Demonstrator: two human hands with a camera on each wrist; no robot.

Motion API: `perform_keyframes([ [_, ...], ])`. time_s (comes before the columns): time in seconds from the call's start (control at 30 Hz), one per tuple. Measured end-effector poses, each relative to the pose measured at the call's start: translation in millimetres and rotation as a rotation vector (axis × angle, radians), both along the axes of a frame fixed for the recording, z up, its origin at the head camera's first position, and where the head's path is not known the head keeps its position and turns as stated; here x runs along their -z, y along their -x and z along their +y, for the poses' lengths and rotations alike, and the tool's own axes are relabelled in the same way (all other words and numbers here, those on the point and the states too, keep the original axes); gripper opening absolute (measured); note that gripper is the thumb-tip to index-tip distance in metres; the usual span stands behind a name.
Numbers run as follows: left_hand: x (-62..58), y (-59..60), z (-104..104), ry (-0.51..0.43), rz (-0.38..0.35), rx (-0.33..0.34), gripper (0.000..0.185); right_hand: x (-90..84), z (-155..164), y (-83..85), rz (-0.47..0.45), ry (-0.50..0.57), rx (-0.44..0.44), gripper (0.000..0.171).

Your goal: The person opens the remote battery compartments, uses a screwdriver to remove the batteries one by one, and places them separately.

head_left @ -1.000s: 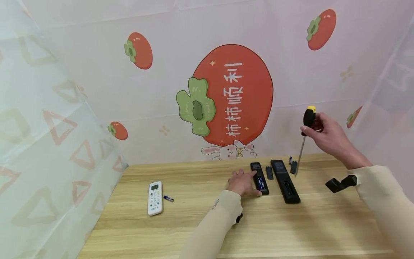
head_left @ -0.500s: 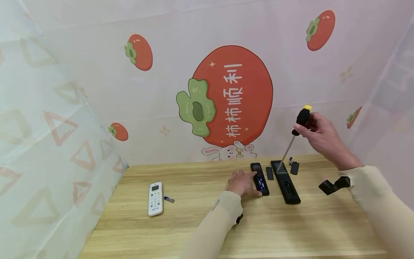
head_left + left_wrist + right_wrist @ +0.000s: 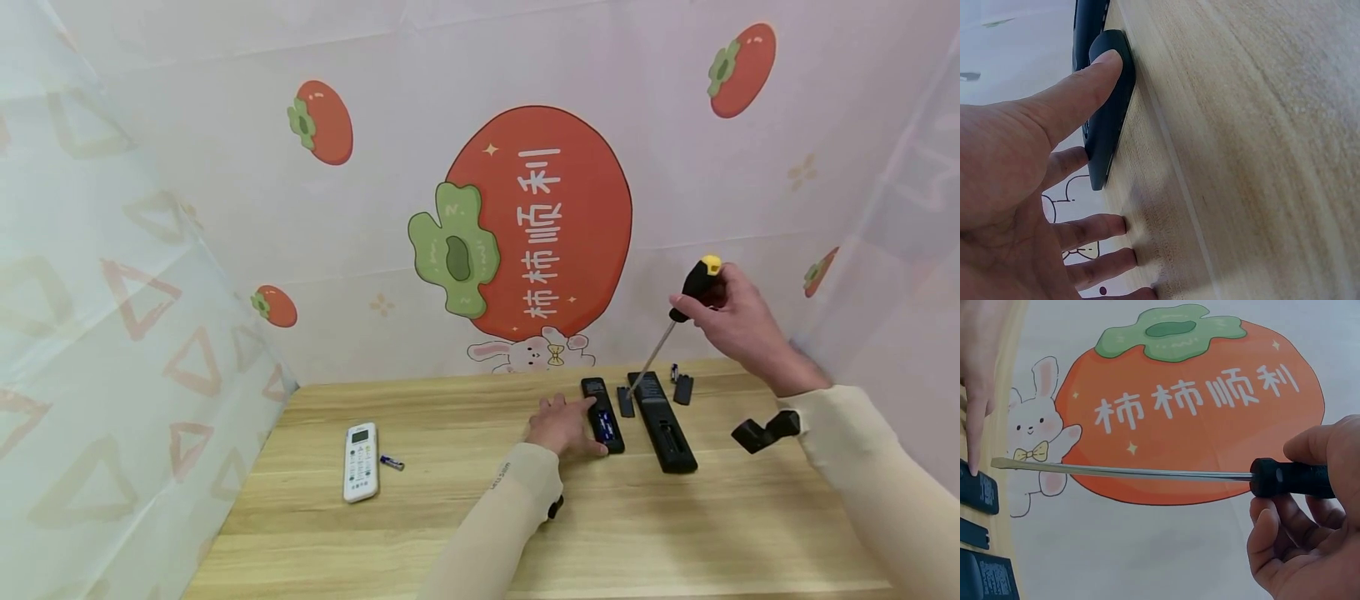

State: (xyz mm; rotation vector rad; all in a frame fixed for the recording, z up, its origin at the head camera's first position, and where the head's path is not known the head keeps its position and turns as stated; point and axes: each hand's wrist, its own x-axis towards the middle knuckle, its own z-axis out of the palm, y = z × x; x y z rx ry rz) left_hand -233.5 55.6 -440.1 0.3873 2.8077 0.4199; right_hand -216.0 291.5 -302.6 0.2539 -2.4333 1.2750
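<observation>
R hand (image 3: 738,321) is raised above the far R part of the table (image 3: 450,533), fingers curled tight round the black handle of a screwdriver (image 3: 678,321) w/ a yellow butt cap. From that grip the metal shaft slants down and to the L; its flat tip hangs just over the gap between a loose battery cover (image 3: 625,401) and the large black remote (image 3: 662,420). Can't tell if the tip touches anything. In the R wrist view the shaft (image 3: 1122,470) runs level away from the fist, tip near the L hand's fingertip (image 3: 975,440).

L hand (image 3: 561,425) lies flat on the wood, fingers straight and relaxed, not closed round anything. Its thumb presses the near end of a small black remote (image 3: 603,414), which lies lengthwise just to the R of the palm, back side up w/ something blue showing in its open bay. L wrist view: thumb pad (image 3: 1094,78) sits on the remote's edge (image 3: 1110,119), the other fingers spread on the table.

Past the big remote, under the R hand, lie a 2nd cover (image 3: 682,389) and a small battery (image 3: 674,371). Well to the L of the L hand: 1 white remote (image 3: 360,459) w/ 1 battery (image 3: 391,461) just beside it. Persimmon-print backdrop (image 3: 536,221) stands behind.
</observation>
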Motion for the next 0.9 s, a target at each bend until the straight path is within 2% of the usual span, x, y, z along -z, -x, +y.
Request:
perform_keyframes([
  [0.13, 0.2, 0.0, 0, 0.0, 0.0, -0.003, 0.082, 3.1, 1, 2.4, -0.003, 0.016, 0.008, 0.038],
  [0.33, 1.0, -1.0, 0, 0.001, 0.0, 0.0, 0.082, 6.8, 4, 4.4, 0.003, 0.035, 0.055, 0.028],
  [0.53, -0.1, -1.1, 0, -0.004, 0.005, 0.0, 0.082, 8.7, 5, 5.3, 0.009, 0.069, 0.066, 0.017],
  [0.7, 0.8, -0.2, 0, 0.003, 0.006, -0.001, 0.083, 9.4, 4, 3.7, -0.01, 0.078, 0.036, 0.007],
  [0.9, 1.7, 0.6, 0, 0.008, 0.001, 0.0, 0.082, 13.3, 5, 2.6, -0.085, 0.055, -0.031, 0.016],
])
